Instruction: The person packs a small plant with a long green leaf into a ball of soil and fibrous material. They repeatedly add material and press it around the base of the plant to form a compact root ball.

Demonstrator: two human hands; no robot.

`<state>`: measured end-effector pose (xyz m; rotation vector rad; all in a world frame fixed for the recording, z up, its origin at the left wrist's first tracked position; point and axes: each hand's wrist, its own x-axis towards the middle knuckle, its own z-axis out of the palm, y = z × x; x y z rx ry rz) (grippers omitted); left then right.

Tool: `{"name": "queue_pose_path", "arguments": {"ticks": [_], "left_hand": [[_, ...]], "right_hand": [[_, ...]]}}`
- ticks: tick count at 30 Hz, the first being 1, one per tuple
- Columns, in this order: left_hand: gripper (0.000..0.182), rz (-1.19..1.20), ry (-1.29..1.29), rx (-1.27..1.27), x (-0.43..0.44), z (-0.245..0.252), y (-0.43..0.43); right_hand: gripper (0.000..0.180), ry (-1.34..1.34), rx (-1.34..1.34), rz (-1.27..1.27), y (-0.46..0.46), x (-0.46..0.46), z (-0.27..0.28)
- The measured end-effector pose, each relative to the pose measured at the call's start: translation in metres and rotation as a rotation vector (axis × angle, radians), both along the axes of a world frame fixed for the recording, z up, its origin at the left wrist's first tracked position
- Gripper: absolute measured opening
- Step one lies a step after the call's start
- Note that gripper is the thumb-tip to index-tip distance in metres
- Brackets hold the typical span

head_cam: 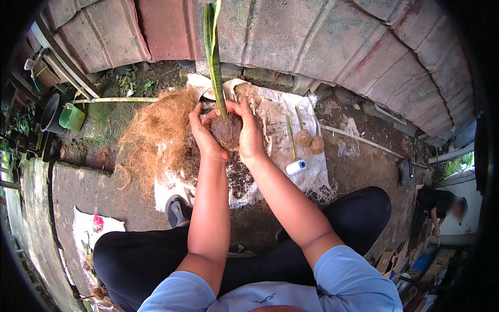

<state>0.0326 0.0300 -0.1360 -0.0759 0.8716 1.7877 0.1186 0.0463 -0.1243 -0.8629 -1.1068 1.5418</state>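
Note:
Between my two palms is a dark, round ball of soil (pixel 227 130) with a tall snake plant leaf (pixel 215 58) rising from it. My left hand (pixel 206 134) cups the ball's left side, and my right hand (pixel 250 132) curves around its right side. Fingers of both hands reach behind the leaf's base. Loose soil mix (pixel 236 177) lies below the ball on a white woven sack (pixel 280 101). A heap of brown coconut fibre (pixel 156 132) spreads to the left of my left hand.
Right on the sack are two wrapped root balls (pixel 303 138) with leaves, a loose leaf cutting (pixel 291 136) and a white thread spool (pixel 296 167). Roof tiles (pixel 273 35) overhang the far side. A green bucket (pixel 72 117) stands left; another person (pixel 440 210) bends at far right.

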Motion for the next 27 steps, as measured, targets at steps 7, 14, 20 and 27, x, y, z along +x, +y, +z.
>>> {"name": "queue_pose_path", "arguments": {"ticks": [7,14,20,27], "left_hand": [[0.045,0.145,0.391,0.096,0.007,-0.027,0.009],[0.043,0.186,0.408,0.218,0.019,-0.028,0.008],[0.045,0.145,0.406,0.247,0.023,-0.026,0.007],[0.043,-0.045,0.200,0.036,0.031,0.029,-0.002]], "right_hand": [[0.070,0.156,-0.093,0.022,0.003,0.002,-0.002],[0.053,0.005,0.139,-0.019,0.007,0.011,-0.012],[0.040,-0.029,0.126,-0.087,0.017,0.018,-0.026],[0.043,-0.349,0.204,-0.346,0.012,0.013,-0.002]]}}
